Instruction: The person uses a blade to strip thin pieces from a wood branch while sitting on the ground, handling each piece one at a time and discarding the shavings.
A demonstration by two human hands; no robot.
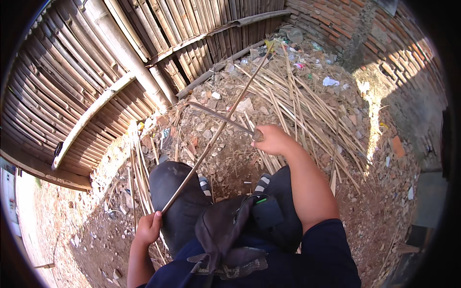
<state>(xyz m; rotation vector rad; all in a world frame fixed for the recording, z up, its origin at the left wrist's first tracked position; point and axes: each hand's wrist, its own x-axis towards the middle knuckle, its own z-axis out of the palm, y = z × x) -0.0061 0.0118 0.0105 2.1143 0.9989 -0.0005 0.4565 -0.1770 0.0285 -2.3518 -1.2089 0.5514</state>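
Low at the left, my left hand (148, 228) is closed around the near end of a long thin bamboo strip (201, 158). The strip slants up and away to the right, past my left knee, toward the rubble. My right hand (272, 139), at centre right, grips the handle of a long-bladed knife (216, 114), its narrow dark blade pointing left. Blade and strip cross ahead of my knees; I cannot tell whether the edge touches the strip.
Many split bamboo strips (307, 115) lie in a pile at the right, and more strips (138, 180) lie beside my left knee. A bamboo wall (81, 91) stands at the left, a brick wall (403, 57) at the right. Stones and litter cover the dirt.
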